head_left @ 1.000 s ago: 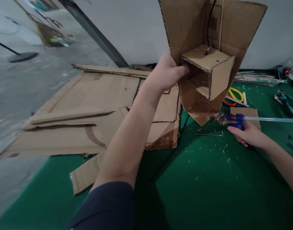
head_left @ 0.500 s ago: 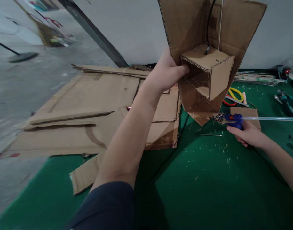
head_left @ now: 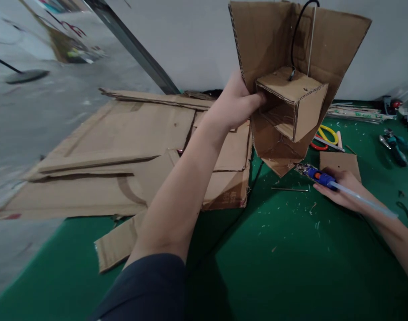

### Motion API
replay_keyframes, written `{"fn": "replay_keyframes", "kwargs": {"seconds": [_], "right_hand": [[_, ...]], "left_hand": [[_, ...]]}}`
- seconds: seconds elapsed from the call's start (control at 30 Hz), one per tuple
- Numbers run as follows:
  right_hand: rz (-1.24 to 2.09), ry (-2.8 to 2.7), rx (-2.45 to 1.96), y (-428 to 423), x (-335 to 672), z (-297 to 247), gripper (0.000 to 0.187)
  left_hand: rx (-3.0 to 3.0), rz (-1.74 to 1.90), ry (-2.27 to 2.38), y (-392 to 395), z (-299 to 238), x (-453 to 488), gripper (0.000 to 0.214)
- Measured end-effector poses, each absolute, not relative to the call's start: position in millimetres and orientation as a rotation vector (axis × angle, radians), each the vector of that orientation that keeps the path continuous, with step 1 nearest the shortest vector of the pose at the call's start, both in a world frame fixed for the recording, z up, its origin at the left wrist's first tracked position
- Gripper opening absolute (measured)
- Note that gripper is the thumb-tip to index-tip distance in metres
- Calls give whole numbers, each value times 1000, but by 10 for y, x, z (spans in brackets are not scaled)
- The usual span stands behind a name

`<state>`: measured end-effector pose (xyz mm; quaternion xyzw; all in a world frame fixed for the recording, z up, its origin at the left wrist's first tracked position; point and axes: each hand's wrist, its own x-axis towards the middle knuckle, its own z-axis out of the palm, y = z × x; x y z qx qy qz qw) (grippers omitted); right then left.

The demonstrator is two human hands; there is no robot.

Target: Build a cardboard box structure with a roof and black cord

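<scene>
Lying L of the L hand (head_left: 239, 104), flat cardboard sheets (head_left: 150, 129) overlap on the green table (head_left: 274, 276), prob. pushed to that side to leave working room; a loose cardboard strip (head_left: 117, 247) sits nearer the body, beneath that forearm. L hand itself: closed round the L edge of the cardboard stand (head_left: 264, 44), thumb in front by the open-sided inner box (head_left: 311, 113), other fingers hidden behind, so can't tell their exact grip. Likely gripped there b/c it steadies the tilted stand w/o covering its lower tip. Just R of that hand, black cord (head_left: 293, 49) & white string (head_left: 311, 42) rise from the box top. Thin metal rod (head_left: 290, 189) lies L of the R hand (head_left: 346, 189), which is wrapped round the blue glue gun (head_left: 322, 177), clear glue stick trailing back over the wrist. Nozzle's at the stand's lower tip, prob. angled so for close aim; contact unclear. Beyond R hand: scissors (head_left: 329, 134) & cardboard square (head_left: 339, 161); pliers (head_left: 395, 148) farther R, apart.
</scene>
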<state>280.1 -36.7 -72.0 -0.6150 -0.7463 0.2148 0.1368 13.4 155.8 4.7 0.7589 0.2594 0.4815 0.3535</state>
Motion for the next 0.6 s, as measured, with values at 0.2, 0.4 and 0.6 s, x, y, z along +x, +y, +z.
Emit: {"fn": "replay_keyframes", "kwargs": {"seconds": [0.2, 0.4, 0.6], "right_hand": [[482, -2360, -1669, -339, 2890, -897, 34], [394, -2428, -1636, -374, 2909, -872, 30], [-328, -2651, -1263, -420, 2994, -800, 30]], "left_hand": [[2037, 1195, 476, 1506, 68, 152, 38], [2062, 1224, 495, 1490, 66, 153, 38], [2132, 1196, 532, 1499, 59, 136, 39]]}}
